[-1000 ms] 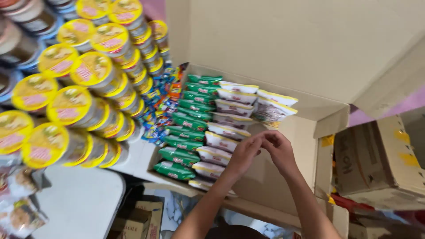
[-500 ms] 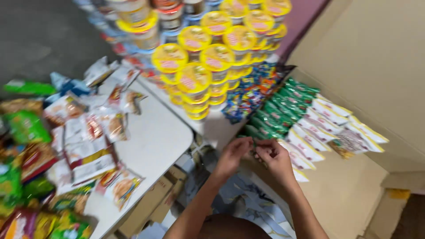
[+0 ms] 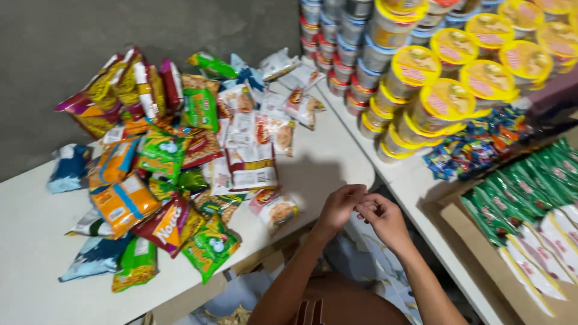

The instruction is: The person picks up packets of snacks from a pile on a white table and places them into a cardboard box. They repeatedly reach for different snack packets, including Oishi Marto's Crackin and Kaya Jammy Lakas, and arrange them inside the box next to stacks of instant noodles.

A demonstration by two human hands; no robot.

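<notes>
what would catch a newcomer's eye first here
First the heap of bright foil snack packets spread on the white table at left. Then the stacked yellow-lidded cups at upper right, above green and white sachets in a cardboard box. The left hand and right hand meet at centre.

Whether anything sits pinched between the fingertips of the left hand (image 3: 339, 206) and the right hand (image 3: 383, 218) cannot be told: the spot where they meet is too small and soft.

Right of the hands, the open brown cardboard box (image 3: 475, 241) runs off the right and bottom edges, so its rows of green sachets (image 3: 512, 195) and white sachets (image 3: 551, 253) are only partly seen.

Above the box, the stack of yellow-lidded plastic cups (image 3: 448, 90) is cut by the top and right edges.

Left of the hands, the heap of bright foil snack packets (image 3: 174, 156) overlaps, hiding its lower packets, and the white worktop (image 3: 36, 265) leaves the frame at the left and bottom.
</notes>
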